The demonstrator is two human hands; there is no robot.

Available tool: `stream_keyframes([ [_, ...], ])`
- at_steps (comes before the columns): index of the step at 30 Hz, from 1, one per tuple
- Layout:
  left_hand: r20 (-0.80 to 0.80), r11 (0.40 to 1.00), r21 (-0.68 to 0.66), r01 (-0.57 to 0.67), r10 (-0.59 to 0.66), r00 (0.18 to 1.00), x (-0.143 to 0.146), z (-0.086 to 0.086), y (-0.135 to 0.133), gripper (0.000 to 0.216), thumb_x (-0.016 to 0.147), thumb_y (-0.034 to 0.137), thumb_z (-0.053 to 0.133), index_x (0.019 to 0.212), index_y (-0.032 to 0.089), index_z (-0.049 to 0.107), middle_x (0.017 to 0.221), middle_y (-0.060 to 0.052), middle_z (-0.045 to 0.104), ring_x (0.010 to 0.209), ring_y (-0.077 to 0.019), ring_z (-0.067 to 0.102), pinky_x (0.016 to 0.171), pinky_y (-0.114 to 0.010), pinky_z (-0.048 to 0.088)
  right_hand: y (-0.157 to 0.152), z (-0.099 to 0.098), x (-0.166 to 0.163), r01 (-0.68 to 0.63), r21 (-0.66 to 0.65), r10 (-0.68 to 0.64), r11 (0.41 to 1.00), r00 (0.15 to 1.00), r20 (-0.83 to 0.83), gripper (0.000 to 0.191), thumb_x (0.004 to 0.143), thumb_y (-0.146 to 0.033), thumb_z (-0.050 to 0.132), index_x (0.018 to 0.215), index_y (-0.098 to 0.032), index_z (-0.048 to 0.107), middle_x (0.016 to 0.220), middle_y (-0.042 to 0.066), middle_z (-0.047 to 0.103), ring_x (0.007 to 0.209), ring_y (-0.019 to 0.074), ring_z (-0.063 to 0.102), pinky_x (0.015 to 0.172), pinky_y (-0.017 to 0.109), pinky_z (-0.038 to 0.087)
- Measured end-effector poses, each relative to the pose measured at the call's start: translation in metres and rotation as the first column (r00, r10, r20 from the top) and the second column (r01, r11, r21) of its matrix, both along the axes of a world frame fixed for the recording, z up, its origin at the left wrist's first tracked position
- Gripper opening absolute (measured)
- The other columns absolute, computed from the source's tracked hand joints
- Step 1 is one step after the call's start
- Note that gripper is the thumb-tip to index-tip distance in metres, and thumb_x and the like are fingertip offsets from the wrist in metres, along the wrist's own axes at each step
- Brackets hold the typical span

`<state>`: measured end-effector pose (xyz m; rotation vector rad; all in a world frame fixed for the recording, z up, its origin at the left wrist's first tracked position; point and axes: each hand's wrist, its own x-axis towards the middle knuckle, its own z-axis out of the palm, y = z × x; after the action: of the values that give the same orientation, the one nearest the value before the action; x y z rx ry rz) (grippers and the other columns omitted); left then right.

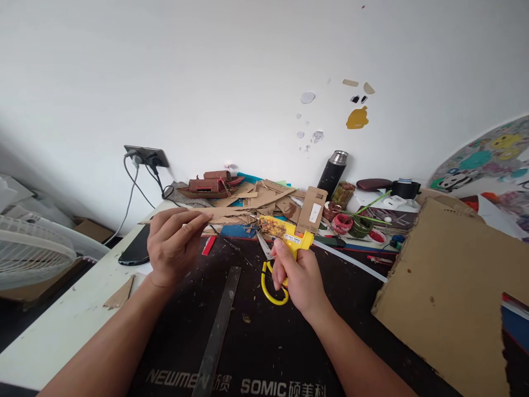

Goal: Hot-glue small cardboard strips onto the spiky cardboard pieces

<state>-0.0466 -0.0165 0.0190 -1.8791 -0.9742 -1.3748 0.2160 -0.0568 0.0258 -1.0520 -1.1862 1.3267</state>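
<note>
My left hand (171,245) is closed in a pinch on a long thin cardboard strip (231,212), held level above the dark desk mat (256,342). My right hand (297,275) is wrapped round a yellow hot glue gun (289,236). The gun's crusted nozzle points left at the strip's right end. Under the right hand lie yellow-handled scissors (270,281) on the mat. A metal ruler (219,325) lies lengthwise on the mat between my forearms.
Cardboard scraps and a small brown model (209,184) are piled at the back. A black flask (333,173), small cups, a phone (134,251), a wall socket with cables (146,157), a white fan (28,251) at left, and a big cardboard sheet (450,292) at right surround the mat.
</note>
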Motion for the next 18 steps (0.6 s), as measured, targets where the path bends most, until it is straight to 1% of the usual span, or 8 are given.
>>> stream_keyframes([
  [3,0.005,1.0,0.001,0.007,-0.007,1.0,0.0002,-0.0001,-0.0004,0.033,0.094,0.006,0.077,0.118,0.029,0.08,0.098,-0.005,0.083,0.098,-0.0253,0.074,0.088,-0.039,0.056,-0.0001,-0.0003,-0.0002,0.002,-0.007,-0.002,1.0,1.0,-0.006,0.07,0.083,-0.088,0.072,0.067,-0.02,0.065,0.039,-0.004,0.049,0.036,0.013,0.052,0.046,0.026,0.046],
  [11,-0.001,1.0,0.012,0.006,-0.006,1.0,-0.0007,-0.0011,0.0002,0.035,0.093,0.005,0.077,0.118,0.029,0.08,0.097,-0.004,0.083,0.097,-0.025,0.074,0.087,-0.039,0.056,0.0012,-0.0011,-0.0011,-0.007,-0.022,0.007,1.0,1.0,-0.031,0.071,0.082,-0.088,0.073,0.065,-0.02,0.064,0.038,-0.005,0.048,0.035,0.0121,0.051,0.044,0.026,0.043],
  [18,0.026,1.0,-0.004,0.006,-0.006,1.0,-0.0004,-0.0012,0.0,0.03,0.097,0.011,0.076,0.118,0.031,0.081,0.098,-0.004,0.083,0.097,-0.0246,0.075,0.088,-0.039,0.057,0.0033,-0.0019,-0.0002,-0.015,-0.051,0.011,0.999,0.996,-0.083,0.069,0.08,-0.087,0.076,0.069,-0.02,0.064,0.04,-0.006,0.047,0.035,0.0115,0.05,0.043,0.024,0.041],
])
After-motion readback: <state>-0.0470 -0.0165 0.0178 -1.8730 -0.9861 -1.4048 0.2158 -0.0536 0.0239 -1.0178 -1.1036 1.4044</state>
